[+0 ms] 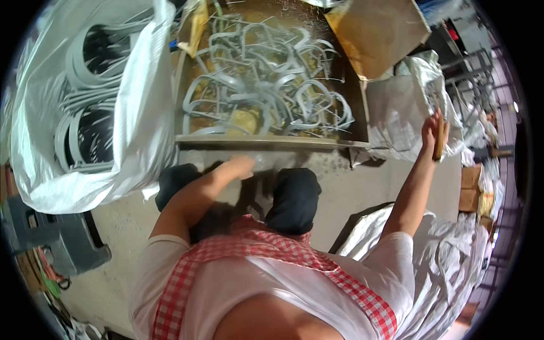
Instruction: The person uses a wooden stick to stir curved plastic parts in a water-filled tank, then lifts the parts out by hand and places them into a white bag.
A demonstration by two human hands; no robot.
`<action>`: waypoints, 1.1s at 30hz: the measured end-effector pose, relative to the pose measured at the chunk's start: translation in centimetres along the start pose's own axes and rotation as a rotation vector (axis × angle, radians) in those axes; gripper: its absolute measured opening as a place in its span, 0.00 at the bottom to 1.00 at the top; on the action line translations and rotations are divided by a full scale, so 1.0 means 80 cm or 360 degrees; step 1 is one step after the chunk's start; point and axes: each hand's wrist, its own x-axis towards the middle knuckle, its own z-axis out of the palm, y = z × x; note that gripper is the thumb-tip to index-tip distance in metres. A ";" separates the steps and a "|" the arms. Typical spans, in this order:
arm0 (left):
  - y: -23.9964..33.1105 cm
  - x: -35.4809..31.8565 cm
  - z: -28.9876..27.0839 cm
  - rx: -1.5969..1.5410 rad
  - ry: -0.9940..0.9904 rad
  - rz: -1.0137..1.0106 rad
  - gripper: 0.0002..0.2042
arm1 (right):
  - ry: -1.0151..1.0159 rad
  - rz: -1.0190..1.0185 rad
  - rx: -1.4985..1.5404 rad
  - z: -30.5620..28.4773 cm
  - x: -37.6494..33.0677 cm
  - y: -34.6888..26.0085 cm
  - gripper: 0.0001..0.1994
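My right hand [434, 134] is stretched out to the right, closed around a narrow brown bar-like handle [439, 139], perhaps wooden. Its far end reaches toward the opening of a white woven sack [391, 116], and what is on that end cannot be made out. Between my knees and the front of a metal tray hovers my left hand [242, 166], its fingers blurred and partly turned away. The tray [272, 140] holds a tangle of grey curved plastic strips [283, 85] and small scraps.
A large white sack [141, 107] full of grey curved plastic parts [93, 85] stands left. Brown cardboard [382, 34] leans at the tray's far right corner. Crumpled white sacks [442, 266] lie at my right; a dark grey plastic stool-like thing [68, 243] is at left.
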 end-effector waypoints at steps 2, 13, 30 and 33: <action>0.007 -0.016 -0.008 0.0059 0.0064 0.0064 0.18 | -0.0349 -0.0178 -0.0182 -0.027 -0.032 0.024 0.28; 0.015 -0.017 -0.065 -0.0159 0.0611 0.0174 0.14 | 0.0450 0.1246 -0.1174 0.040 -0.056 0.487 0.14; 0.050 -0.004 -0.067 -0.0898 0.0543 0.0160 0.14 | -0.2176 0.0802 -0.2763 0.138 -0.075 0.823 0.52; 0.048 -0.009 -0.061 -0.1166 0.0813 0.0149 0.13 | -0.2190 0.1111 -0.2711 0.130 -0.084 0.830 0.46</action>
